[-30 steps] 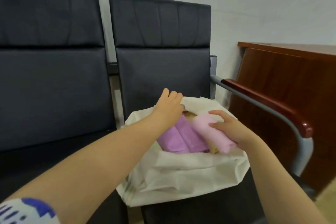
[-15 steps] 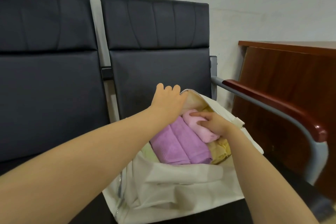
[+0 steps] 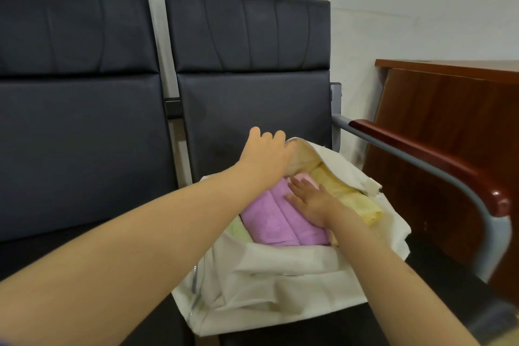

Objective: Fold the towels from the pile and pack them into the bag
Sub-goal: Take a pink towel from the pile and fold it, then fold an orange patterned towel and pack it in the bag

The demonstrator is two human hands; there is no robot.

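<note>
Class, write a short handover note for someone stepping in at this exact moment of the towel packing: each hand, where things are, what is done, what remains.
Left hand: grips the back rim of the white bag and holds its mouth open.
Right hand: fingers straight, pressing flat on the purple towel and the pink towel.
Things: the bag sits on the chair. A yellow towel and a pale green towel are also inside.
Done: four folded towels packed.
Left: no pile is in view, so check for unfolded towels.
</note>
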